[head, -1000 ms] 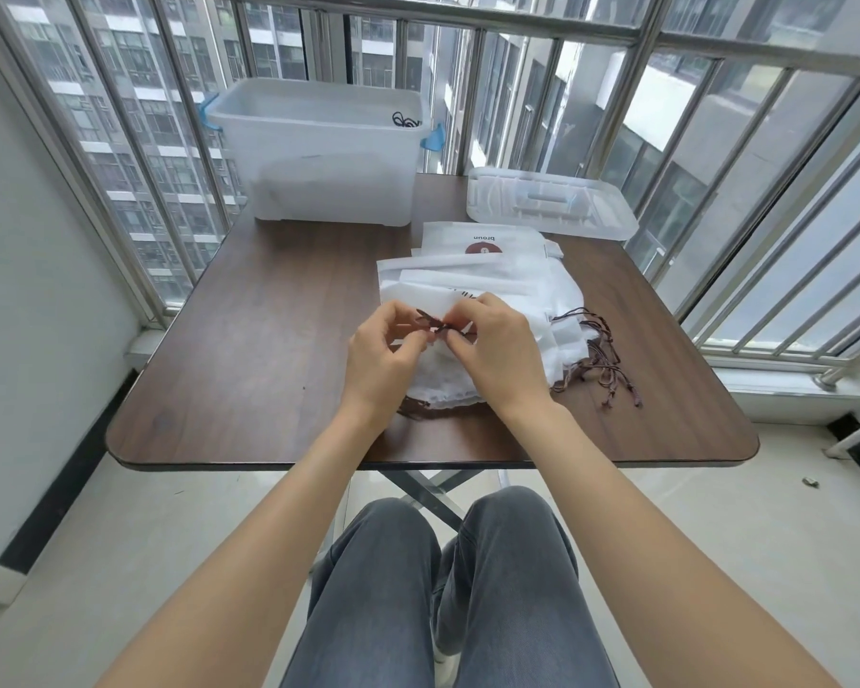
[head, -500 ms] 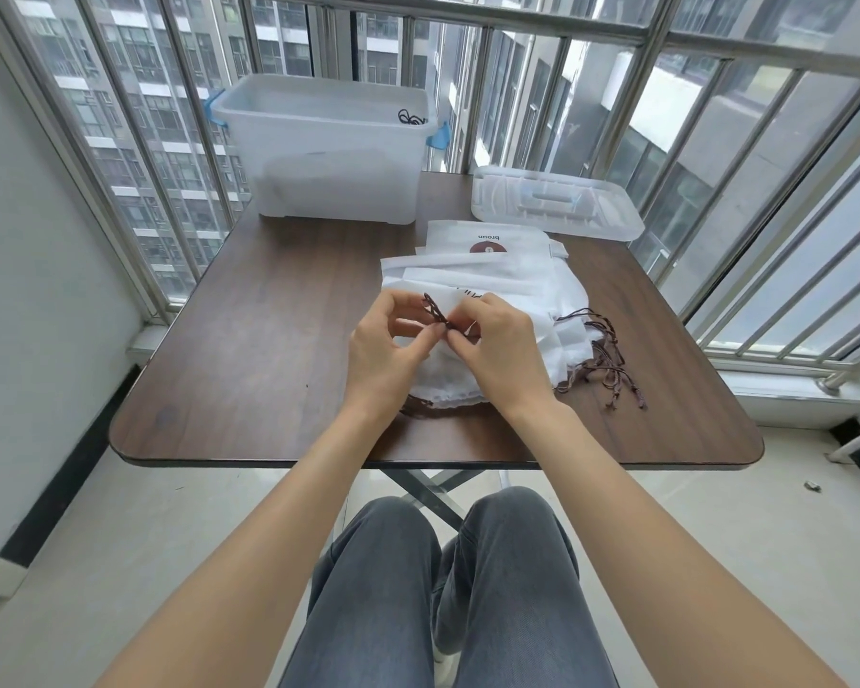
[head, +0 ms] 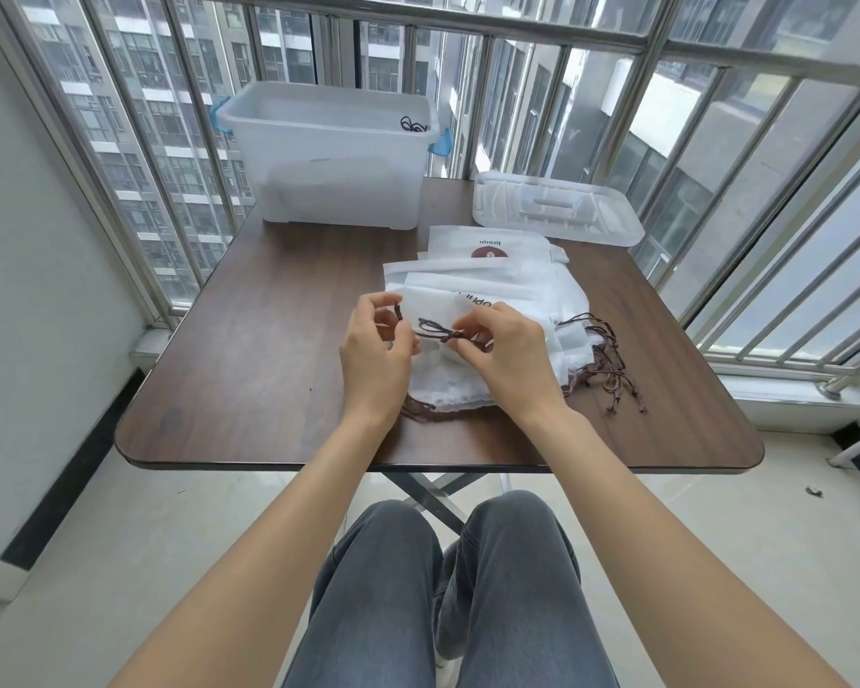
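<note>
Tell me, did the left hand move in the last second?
Yes. The left hand has moved left, toward the left edge of the pile of white bags and away from the right hand; the brown cord they pinch now spans the gap.

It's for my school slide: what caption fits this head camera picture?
Left hand and right hand pinch a brown drawstring over a white bag on a wooden table.

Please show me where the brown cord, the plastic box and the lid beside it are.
brown cord [head: 435, 331]: head view, on the looped middle part.
plastic box [head: 338, 156]: head view, on its front wall.
lid [head: 549, 212]: head view, on its middle ridge.
</note>
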A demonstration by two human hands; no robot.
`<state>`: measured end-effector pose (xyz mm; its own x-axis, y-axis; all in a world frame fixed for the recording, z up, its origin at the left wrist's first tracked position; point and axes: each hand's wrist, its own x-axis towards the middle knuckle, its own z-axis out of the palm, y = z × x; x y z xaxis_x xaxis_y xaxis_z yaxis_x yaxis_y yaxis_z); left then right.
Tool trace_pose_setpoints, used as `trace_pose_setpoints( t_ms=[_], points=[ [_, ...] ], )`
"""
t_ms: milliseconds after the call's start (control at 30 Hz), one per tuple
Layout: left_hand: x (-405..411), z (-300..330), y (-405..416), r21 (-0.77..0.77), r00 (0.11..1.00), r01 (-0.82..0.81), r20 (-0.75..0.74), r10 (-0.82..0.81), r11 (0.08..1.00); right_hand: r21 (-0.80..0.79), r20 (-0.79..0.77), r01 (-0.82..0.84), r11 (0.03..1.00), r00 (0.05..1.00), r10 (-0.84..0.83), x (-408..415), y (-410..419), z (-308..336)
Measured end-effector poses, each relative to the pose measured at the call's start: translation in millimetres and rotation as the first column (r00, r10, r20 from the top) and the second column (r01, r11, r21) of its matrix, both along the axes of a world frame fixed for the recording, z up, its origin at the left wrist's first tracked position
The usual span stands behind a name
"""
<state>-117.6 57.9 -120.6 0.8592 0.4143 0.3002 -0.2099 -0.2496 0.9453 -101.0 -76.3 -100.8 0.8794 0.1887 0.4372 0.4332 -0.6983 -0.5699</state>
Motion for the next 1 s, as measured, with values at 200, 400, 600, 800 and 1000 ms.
trace_pose_setpoints(
  t_ms=[200,400,600,800,1000],
  points=[
    [-2,1,1,0.113,0.998,0.061,-0.016,-0.060,0.992,0.019,-0.057,-0.023,1.000,0.998,0.024,-1,-3,5],
    [-7,5,-1,0.088,0.979,0.200,-0.068,-0.194,0.976,0.058,-0.073,-0.003,0.998,0.997,0.007,0,-6,5],
    [-7,2,-1,0.283,0.978,0.196,0.017,-0.209,0.939,0.093,-0.072,0.021,0.995,0.997,-0.015,1,-7,5],
    [-5,0,0,0.257,0.984,0.158,0.043,-0.174,0.953,0.131,-0.088,0.022,0.991,0.996,-0.011,1,-10,4],
    [-4,1,1,0.229,0.992,0.123,0.001,-0.127,0.966,0.329,-0.254,0.037,0.944,0.966,0.051,5,-23,5]
  ],
)
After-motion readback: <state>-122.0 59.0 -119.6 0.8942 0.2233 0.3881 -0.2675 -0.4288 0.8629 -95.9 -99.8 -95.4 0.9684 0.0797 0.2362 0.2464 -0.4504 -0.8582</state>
